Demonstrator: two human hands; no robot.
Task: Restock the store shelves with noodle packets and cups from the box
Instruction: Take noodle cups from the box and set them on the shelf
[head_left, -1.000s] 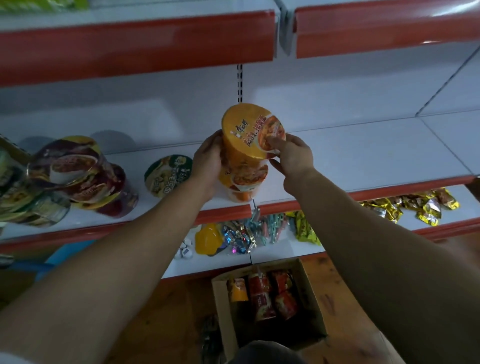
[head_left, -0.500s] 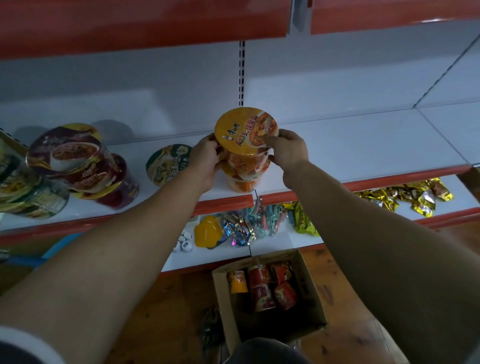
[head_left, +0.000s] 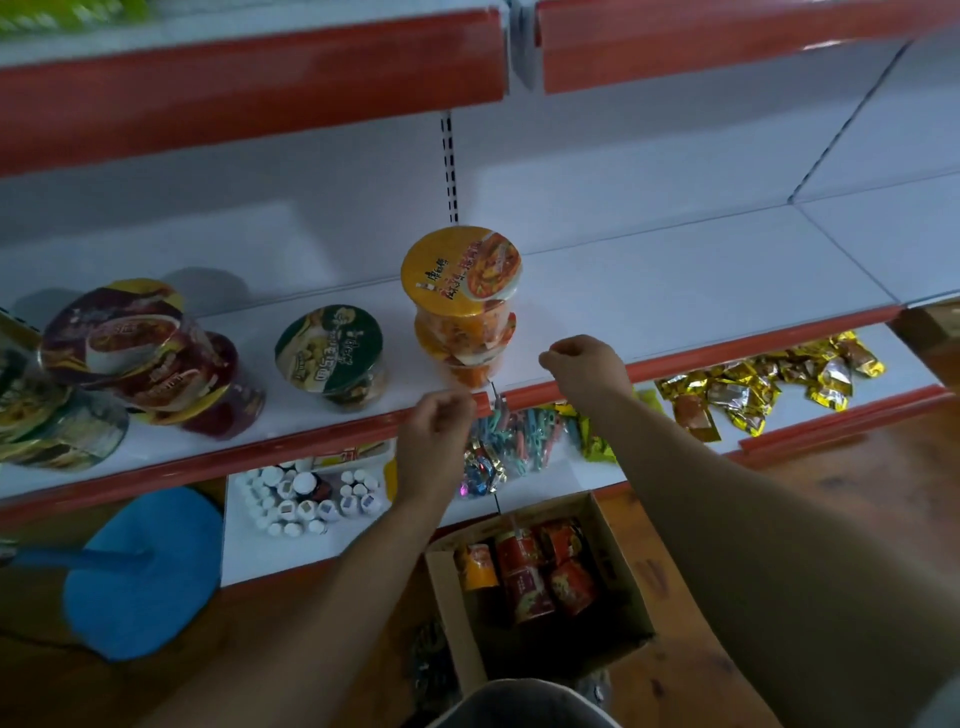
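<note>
An orange noodle cup (head_left: 461, 270) stands stacked on a second orange cup (head_left: 467, 345) near the front of the white shelf (head_left: 675, 291). Both my hands are off the stack. My left hand (head_left: 441, 421) hangs in front of the shelf's red edge, just left of and below the stack, fingers loosely curled and empty. My right hand (head_left: 584, 364) is to the right of the stack, also loosely curled and empty. On the floor below, an open cardboard box (head_left: 618, 561) holds red noodle cups (head_left: 540, 571) and one orange cup (head_left: 477, 566).
A green noodle cup (head_left: 332, 353) stands left of the stack; dark red and other cups (head_left: 140, 353) pile up further left. The lower shelf carries small white bottles (head_left: 306, 499), coloured clips (head_left: 511, 431) and gold packets (head_left: 769, 384). A blue round object (head_left: 145, 571) sits at lower left.
Both hands have let go of the top orange cup and drawn back toward me and downward. The cup now stands free on the lower one.
</note>
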